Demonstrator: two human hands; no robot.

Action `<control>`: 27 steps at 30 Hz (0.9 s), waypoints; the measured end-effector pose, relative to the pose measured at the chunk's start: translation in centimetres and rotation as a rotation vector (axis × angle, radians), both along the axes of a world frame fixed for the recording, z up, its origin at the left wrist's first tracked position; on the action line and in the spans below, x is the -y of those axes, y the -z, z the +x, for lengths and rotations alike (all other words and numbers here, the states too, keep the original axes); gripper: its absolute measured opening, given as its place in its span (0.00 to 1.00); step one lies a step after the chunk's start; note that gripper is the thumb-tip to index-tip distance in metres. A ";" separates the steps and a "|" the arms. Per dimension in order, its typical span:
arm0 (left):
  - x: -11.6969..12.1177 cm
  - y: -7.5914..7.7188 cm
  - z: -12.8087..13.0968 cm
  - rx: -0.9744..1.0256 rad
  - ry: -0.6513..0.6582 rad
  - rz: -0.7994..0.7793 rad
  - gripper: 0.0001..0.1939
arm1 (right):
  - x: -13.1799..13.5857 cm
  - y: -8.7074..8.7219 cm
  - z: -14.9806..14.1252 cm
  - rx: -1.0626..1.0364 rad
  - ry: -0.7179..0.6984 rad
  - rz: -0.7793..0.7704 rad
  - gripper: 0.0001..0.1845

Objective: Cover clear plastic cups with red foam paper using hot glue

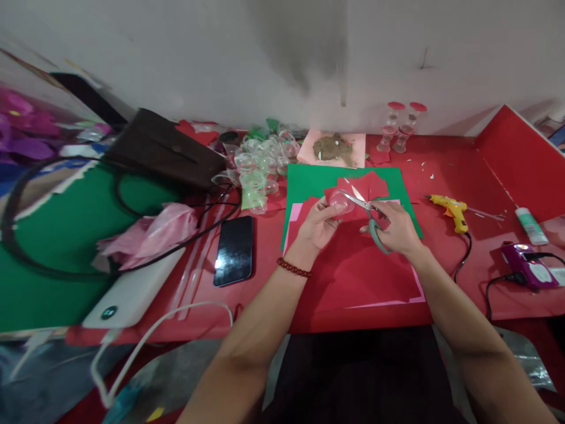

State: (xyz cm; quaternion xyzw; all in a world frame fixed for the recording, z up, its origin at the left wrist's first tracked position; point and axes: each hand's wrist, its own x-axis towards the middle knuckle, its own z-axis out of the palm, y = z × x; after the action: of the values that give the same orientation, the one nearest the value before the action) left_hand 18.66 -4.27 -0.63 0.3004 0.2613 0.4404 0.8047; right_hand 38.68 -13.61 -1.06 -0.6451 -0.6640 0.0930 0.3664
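My left hand [321, 222] is closed on a small clear plastic cup [341, 203] together with a piece of red paper. In my right hand [394, 225] is a pair of scissors [375, 229] with grey-green handles. Their blades [355, 194] are parted and reach to the red paper beside the cup. Below both hands lie large red sheets [357, 271] over a pink sheet and a green sheet [304, 176]. Another cut piece of red paper [375, 185] rests just beyond the scissors.
Several clear plastic cups [265, 156] are heaped at the back, left of a brown-smeared pink sheet [359, 144]. Stacked cups with red tops [402, 129] stand by the wall. A yellow glue gun [450, 209] and purple power strip [525, 265] lie right; a phone [233, 250] lies left.
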 end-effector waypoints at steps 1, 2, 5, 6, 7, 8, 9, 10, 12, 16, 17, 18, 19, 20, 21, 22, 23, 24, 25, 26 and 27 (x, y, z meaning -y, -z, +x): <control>0.1 0.0 0.0 -0.009 0.004 -0.001 0.15 | 0.0 0.0 0.0 0.000 -0.004 0.002 0.26; 0.1 -0.1 0.0 -0.016 0.005 -0.004 0.15 | 0.0 0.0 0.0 0.001 -0.007 0.008 0.26; 0.2 -0.1 0.0 -0.005 0.008 -0.009 0.15 | 0.1 0.0 -0.1 0.009 -0.005 0.043 0.25; 0.2 -0.1 0.0 0.008 0.014 -0.010 0.15 | 0.1 0.0 -0.2 0.014 -0.004 0.057 0.25; 0.2 -0.2 0.0 0.022 0.024 -0.009 0.16 | 0.2 0.0 -0.2 0.023 -0.004 0.071 0.24; 0.2 -0.2 0.0 0.033 0.034 -0.009 0.16 | 0.2 0.0 -0.2 0.035 -0.002 0.085 0.23; 0.2 -0.2 0.0 0.041 0.043 -0.009 0.16 | 0.2 0.1 -0.2 0.048 0.000 0.100 0.23; 0.2 -0.3 0.0 0.048 0.048 -0.010 0.16 | 0.2 0.2 -0.2 0.061 0.003 0.116 0.22; 0.3 -0.4 0.0 0.061 0.048 -0.014 0.16 | 0.1 0.4 -0.1 0.089 0.004 0.154 0.21; 0.2 -0.5 0.0 0.083 0.041 -0.036 0.16 | 0.0 0.7 0.3 0.129 -0.013 0.224 0.22; 0.2 -0.5 0.0 0.081 0.042 -0.040 0.16 | 0.0 0.7 0.3 0.136 -0.014 0.230 0.22; 0.2 -0.5 0.0 0.077 0.041 -0.044 0.16 | 0.0 0.7 0.4 0.142 -0.013 0.228 0.21; 0.2 -0.4 0.0 0.072 0.041 -0.046 0.15 | 0.0 0.7 0.4 0.147 -0.010 0.220 0.21; 0.1 -0.4 0.0 0.069 0.040 -0.047 0.15 | 0.1 0.6 0.4 0.151 -0.009 0.210 0.20; 0.1 -0.4 0.0 0.069 0.039 -0.047 0.15 | 0.1 0.6 0.4 0.154 -0.008 0.201 0.20; 0.1 -0.4 0.0 0.071 0.036 -0.046 0.15 | 0.1 0.5 0.4 0.153 -0.007 0.195 0.19; 0.1 -0.4 0.0 0.071 0.036 -0.045 0.15 | 0.2 0.4 0.3 0.151 -0.007 0.193 0.19; 0.1 -0.4 0.0 0.071 0.037 -0.044 0.15 | 0.2 0.4 0.3 0.147 -0.009 0.195 0.19; 0.1 -0.4 -0.1 0.073 0.037 -0.045 0.15 | 0.2 0.3 0.3 0.141 -0.014 0.199 0.20; 0.1 -0.4 -0.1 0.075 0.037 -0.046 0.16 | 0.3 0.3 0.3 0.134 -0.019 0.200 0.20; 0.1 -0.5 -0.1 0.078 0.036 -0.049 0.16 | 0.3 0.3 0.3 0.126 -0.024 0.197 0.20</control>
State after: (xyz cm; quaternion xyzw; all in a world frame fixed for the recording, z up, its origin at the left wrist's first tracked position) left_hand 18.57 -4.38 -0.16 0.2678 0.2349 0.4309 0.8291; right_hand 38.98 -13.91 -1.35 -0.6026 -0.6993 -0.0094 0.3844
